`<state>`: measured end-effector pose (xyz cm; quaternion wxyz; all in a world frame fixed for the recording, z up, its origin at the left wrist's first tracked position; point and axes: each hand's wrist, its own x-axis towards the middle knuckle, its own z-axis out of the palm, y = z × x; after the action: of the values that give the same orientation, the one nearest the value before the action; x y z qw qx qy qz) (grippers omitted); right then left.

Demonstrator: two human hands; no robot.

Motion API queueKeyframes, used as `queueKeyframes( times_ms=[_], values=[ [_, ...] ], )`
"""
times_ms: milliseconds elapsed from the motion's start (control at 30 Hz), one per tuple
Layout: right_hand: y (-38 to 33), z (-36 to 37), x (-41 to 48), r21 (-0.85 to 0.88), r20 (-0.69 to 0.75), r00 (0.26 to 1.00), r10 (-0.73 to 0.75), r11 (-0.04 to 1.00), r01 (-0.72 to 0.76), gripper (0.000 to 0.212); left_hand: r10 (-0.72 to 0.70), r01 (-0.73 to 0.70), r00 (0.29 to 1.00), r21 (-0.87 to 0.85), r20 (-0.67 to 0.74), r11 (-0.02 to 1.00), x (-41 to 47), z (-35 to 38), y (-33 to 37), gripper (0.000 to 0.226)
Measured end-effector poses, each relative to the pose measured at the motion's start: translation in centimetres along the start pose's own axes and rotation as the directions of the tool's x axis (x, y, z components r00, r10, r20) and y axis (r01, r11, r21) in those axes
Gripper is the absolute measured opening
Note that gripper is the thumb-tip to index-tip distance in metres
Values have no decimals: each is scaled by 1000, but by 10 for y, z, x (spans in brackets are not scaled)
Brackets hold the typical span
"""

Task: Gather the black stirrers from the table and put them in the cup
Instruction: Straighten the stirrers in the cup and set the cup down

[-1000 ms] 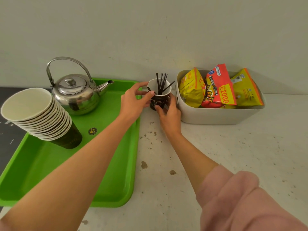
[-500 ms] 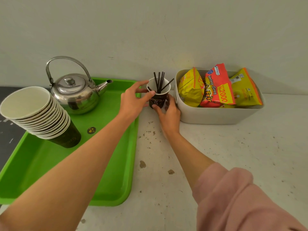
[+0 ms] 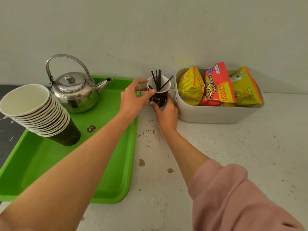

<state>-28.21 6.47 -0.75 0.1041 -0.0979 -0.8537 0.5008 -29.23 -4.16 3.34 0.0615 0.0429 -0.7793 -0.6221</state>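
Observation:
A dark paper cup (image 3: 158, 99) with a white inside stands upright on the table near the wall, between the green tray and the white bin. Several black stirrers (image 3: 158, 80) stand in it, one leaning right. My left hand (image 3: 133, 99) touches the cup's left side, thumb at the rim, fingers spread behind it. My right hand (image 3: 166, 112) wraps the cup's lower front and right side. No loose stirrers show on the table.
A green tray (image 3: 115, 164) on the left carries a steel kettle (image 3: 75, 90) and a leaning stack of paper cups (image 3: 36, 114). A white bin (image 3: 216, 114) holding snack packets (image 3: 216, 85) sits right of the cup. The wall is close behind.
Both hands stay on the cup. The cup and hands sit much as before; the view has shifted slightly.

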Motion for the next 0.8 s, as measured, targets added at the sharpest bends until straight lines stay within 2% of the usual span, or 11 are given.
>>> queueKeyframes(
  times_ms=[133, 267, 567, 800],
  values=[
    [0, 1, 0, 11, -48, 999, 12, 1000, -12, 56, 0, 0, 1000, -6, 8, 1000, 0, 0, 1, 42],
    [0, 5, -1, -11, -37, 999, 11, 1000, -11, 52, -2, 2, 1000, -2, 2, 1000, 1, 0, -1, 42],
    [3, 10, -6, -11, -74, 997, -1, 1000, 0, 58, -8, 8, 1000, -13, 10, 1000, 1, -1, -1, 41],
    [1, 10, -4, -3, -118, 993, 29, 1000, -29, 51, -8, 8, 1000, -14, 6, 1000, 2, 0, -1, 39]
  ],
)
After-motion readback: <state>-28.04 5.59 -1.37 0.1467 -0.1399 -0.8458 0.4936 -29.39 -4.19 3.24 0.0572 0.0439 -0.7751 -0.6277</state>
